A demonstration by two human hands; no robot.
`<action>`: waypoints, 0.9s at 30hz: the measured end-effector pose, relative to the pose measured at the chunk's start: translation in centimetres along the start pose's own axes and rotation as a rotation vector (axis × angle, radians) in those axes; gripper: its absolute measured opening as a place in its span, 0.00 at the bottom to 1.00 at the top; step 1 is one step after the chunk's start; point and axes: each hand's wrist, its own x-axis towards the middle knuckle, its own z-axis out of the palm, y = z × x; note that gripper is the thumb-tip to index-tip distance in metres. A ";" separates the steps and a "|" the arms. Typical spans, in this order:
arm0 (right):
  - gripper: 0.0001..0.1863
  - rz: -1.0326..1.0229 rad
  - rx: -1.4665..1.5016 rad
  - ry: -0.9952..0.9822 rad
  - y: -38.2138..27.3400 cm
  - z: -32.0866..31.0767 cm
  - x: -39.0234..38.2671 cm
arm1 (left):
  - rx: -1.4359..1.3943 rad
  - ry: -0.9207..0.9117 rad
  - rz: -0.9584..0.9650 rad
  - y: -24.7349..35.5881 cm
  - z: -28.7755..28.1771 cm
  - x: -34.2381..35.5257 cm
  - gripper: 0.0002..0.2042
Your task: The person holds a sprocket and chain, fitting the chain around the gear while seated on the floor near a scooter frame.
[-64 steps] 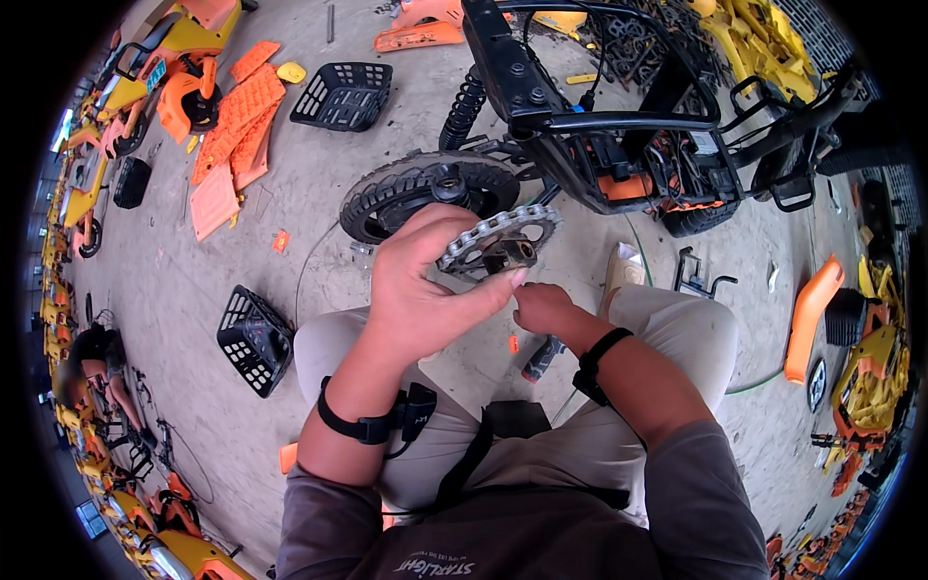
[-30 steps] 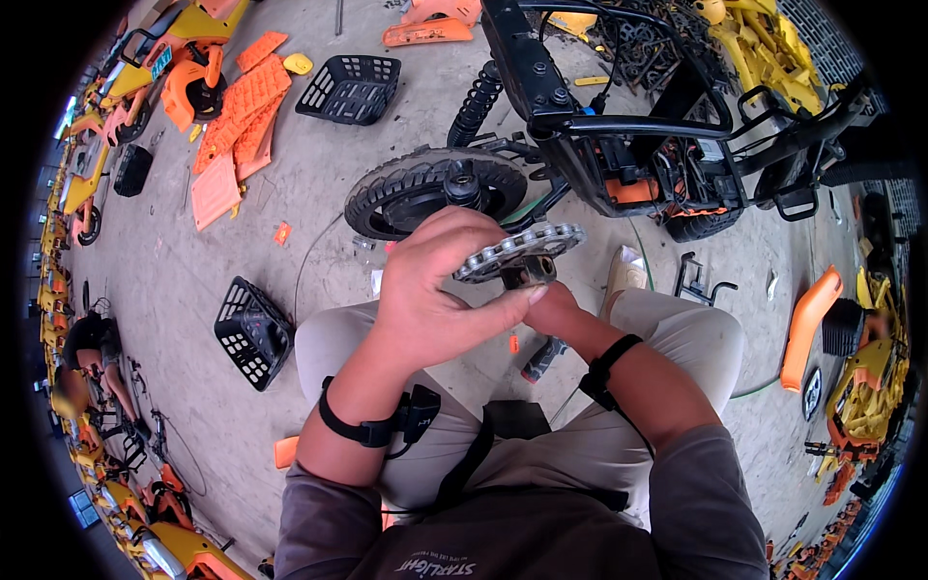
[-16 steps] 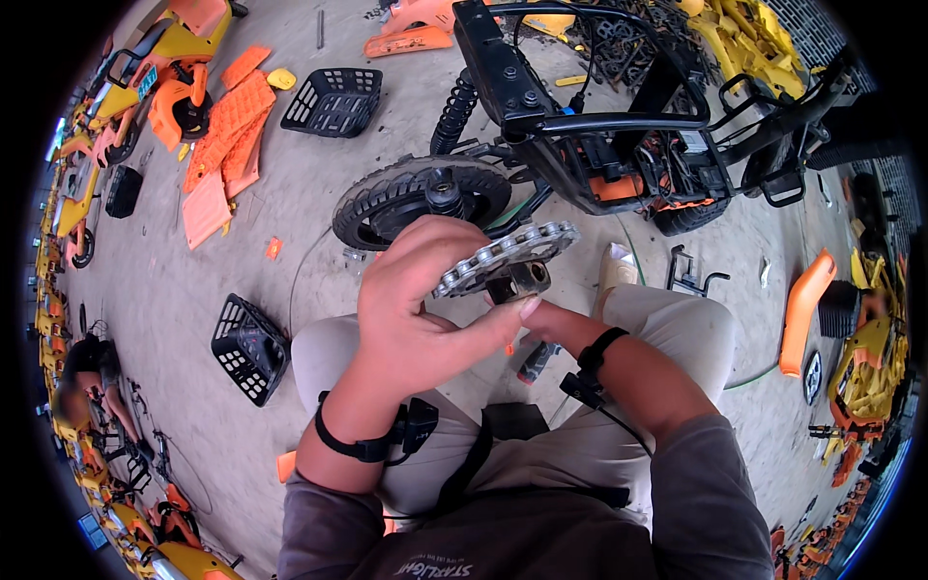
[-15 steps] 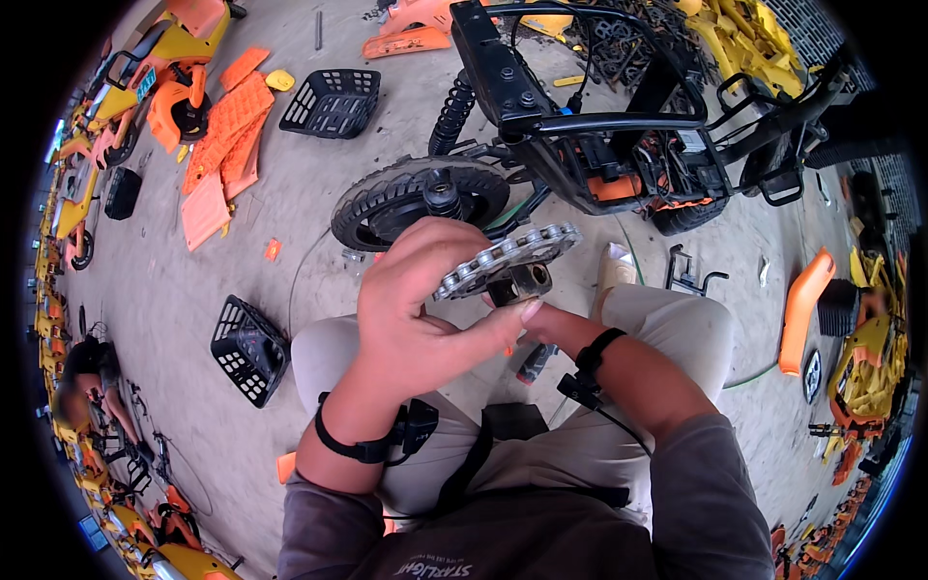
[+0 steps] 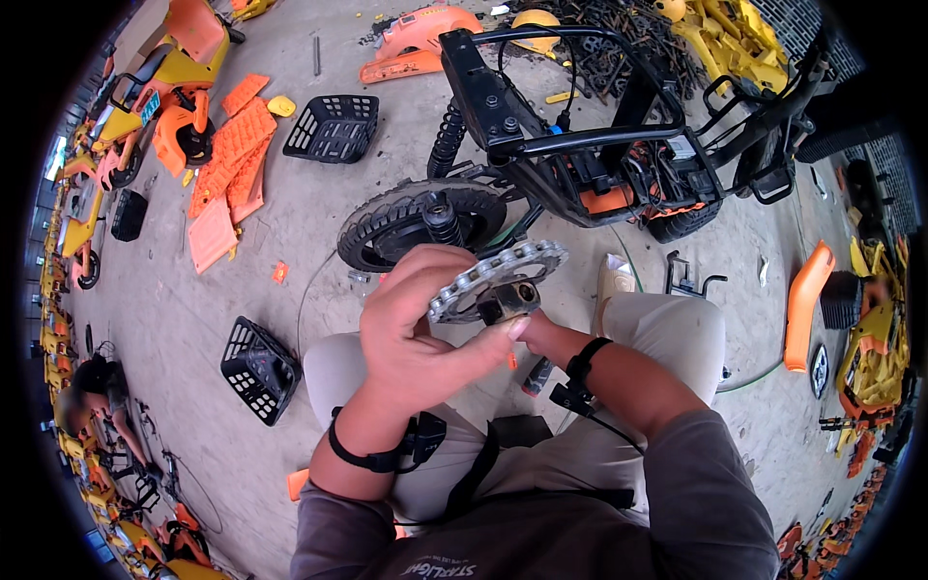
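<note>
My left hand (image 5: 411, 333) is closed around a chainring (image 5: 509, 259) with a silver chain wrapped over its teeth. A dark crank arm end (image 5: 509, 303) with a round hole sits below the ring, my left thumb against its underside. Ring and crank are tilted, held above my lap. My right hand (image 5: 538, 332) reaches in behind them from the right. Its fingers are hidden by the left thumb and the crank, so their grip does not show. A dark cylindrical tool (image 5: 536, 377) with a reddish end shows below, between my knees.
Ahead stands a stripped black scooter frame (image 5: 570, 145) with its wheel (image 5: 425, 224). Black baskets (image 5: 333, 126) and orange panels (image 5: 230, 145) lie to the left. An orange fender (image 5: 807, 304) is at the right. Another person (image 5: 101, 382) is at the far left.
The chainring and crank, still in my left hand, have shifted slightly down and left and turned a little. My view has tilted slightly; the scooter frame appears lower.
</note>
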 end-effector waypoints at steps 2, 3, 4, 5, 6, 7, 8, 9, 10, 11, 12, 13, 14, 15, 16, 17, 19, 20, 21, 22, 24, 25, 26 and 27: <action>0.60 -0.008 -0.042 0.045 -1.0 0.4 -1.4 | 0.041 0.060 0.053 -0.4 -0.5 -0.1 0.19; 0.61 -0.009 -0.093 0.102 -2.3 0.9 -3.1 | 0.044 0.066 0.053 -0.3 -0.6 -0.2 0.19; 0.62 -0.004 -0.128 0.148 -3.0 0.9 -4.0 | 0.004 0.092 0.031 -0.2 -0.6 -0.2 0.19; 0.62 -0.003 -0.129 0.149 -3.1 0.8 -4.1 | -0.035 0.119 0.008 -0.1 -0.5 -0.2 0.19; 0.60 -0.040 -0.127 0.163 -3.1 0.6 -4.2 | -0.036 0.120 0.007 -0.1 -0.5 -0.2 0.19; 0.58 -0.077 -0.127 0.175 -3.4 0.6 -4.5 | -0.066 0.137 -0.014 0.0 -0.6 -0.3 0.19; 0.58 -0.077 -0.129 0.174 -3.7 0.6 -4.8 | -0.095 0.155 -0.035 0.0 -0.7 -0.3 0.19; 0.55 -0.110 -0.125 0.192 -4.0 0.6 -5.1 | -0.095 0.158 -0.036 -0.1 -0.8 -0.4 0.19; 0.52 -0.150 -0.120 0.207 -4.4 0.7 -5.5 | -0.122 0.215 -0.070 -0.2 -0.9 -0.6 0.20; 0.52 -0.154 -0.122 0.203 -4.6 0.8 -5.5 | -0.150 0.272 -0.103 -0.2 -1.1 -0.9 0.21; 0.49 -0.155 -0.106 0.237 -4.8 1.0 -5.5 | -0.192 0.334 -0.159 -0.6 -1.3 -1.4 0.21; 0.47 -0.151 -0.087 0.276 -4.9 1.0 -5.5 | -0.193 0.332 -0.159 -0.9 -1.5 -1.3 0.21; 0.47 -0.151 -0.085 0.277 -4.6 0.6 -5.1 | -0.243 0.405 -0.203 -1.3 -1.8 -1.1 0.21; 0.47 -0.206 -0.107 0.293 -4.1 0.0 -4.4 | -0.295 0.477 -0.246 -1.6 -2.0 -0.7 0.20; 0.46 -0.262 -0.131 0.299 -3.9 -0.3 -4.1 | -0.319 0.505 -0.208 -1.9 -2.2 0.1 0.18; 0.46 -0.266 -0.130 0.293 -4.3 -0.5 -4.2 | -0.313 0.506 -0.204 -2.7 -2.7 0.5 0.18; 0.47 -0.239 -0.088 0.286 -5.5 -1.1 -4.9 | -0.337 0.668 -0.285 -5.2 -4.3 0.5 0.16; 0.47 -0.204 -0.059 0.251 -6.8 -1.0 -6.1 | -0.322 0.697 -0.265 -6.2 -5.1 0.5 0.14; 0.47 -0.208 -0.063 0.242 -7.3 -0.9 -6.6 | -0.315 0.703 -0.259 -6.7 -5.9 0.4 0.14; 0.47 -0.218 -0.083 0.264 -7.6 -1.0 -7.0 | -0.352 0.718 -0.280 -7.1 -6.4 0.4 0.14; 0.48 -0.233 -0.107 0.280 -8.4 -1.2 -7.9 | -0.397 0.709 -0.293 -7.6 -7.2 0.2 0.13; 0.49 -0.230 -0.175 0.308 -8.8 -1.2 -8.4 | -0.393 0.713 -0.286 -7.6 -7.2 0.1 0.13; 0.49 -0.228 -0.245 0.337 -9.0 -1.3 -8.7 | -0.431 0.714 -0.298 -7.5 -7.3 0.1 0.13; 0.49 -0.234 -0.250 0.329 -8.9 -1.6 -8.6 | -0.468 0.716 -0.310 -7.5 -7.4 0.0 0.13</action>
